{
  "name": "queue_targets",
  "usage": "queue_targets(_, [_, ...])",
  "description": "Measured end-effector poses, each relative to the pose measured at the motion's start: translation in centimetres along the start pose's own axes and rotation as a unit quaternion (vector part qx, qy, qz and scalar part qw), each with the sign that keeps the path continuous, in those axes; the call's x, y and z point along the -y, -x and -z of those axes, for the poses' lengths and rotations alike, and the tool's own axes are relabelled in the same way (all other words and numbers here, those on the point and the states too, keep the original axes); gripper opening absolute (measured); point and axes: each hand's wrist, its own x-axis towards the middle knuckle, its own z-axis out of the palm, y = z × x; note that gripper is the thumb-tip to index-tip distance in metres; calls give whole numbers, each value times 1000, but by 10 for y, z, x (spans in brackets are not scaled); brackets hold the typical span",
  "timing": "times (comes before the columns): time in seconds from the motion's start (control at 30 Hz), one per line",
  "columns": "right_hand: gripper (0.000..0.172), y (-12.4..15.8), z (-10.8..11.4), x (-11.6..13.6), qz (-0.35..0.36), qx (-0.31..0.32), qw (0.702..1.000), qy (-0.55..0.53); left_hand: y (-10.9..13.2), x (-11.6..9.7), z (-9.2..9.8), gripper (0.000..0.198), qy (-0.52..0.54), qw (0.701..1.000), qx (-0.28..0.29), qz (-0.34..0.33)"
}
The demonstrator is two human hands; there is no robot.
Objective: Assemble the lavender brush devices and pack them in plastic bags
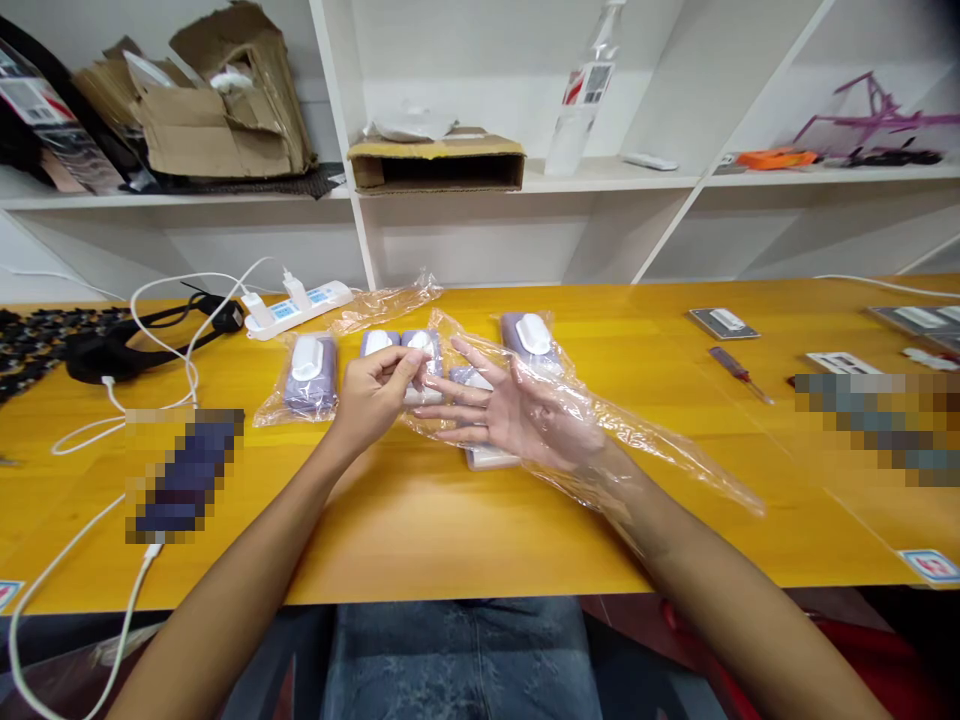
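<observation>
Tabletop (420, 530), plastic bag (675, 450) along right forearm (712, 590)

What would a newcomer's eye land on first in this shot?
The right hand stands out first, spread open inside a clear plastic bag above the yellow table. Beside it, the left hand pinches its fingers over a row of purple packs with white tops. A white power strip sits farther back on the table.

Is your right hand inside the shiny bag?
It looks in: the right hand shows through the clear plastic bag, which wraps over the hand and wrist.
</observation>
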Motion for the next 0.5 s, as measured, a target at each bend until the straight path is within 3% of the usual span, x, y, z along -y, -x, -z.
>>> queue_targets(0.13, [98,0,1,-1,-9,-6,1000,3,0,1,0,41,5,1000,-12,-1])
queue_targets(0.3, [96,0,2,0,-12,-1,1000,-6,-1,3,0,43,-1,999,-34,-7])
queue_targets(0.5, [103,1,1,5,-9,-26,999,-22,-7,6,11,48,-10,997,-78,-7])
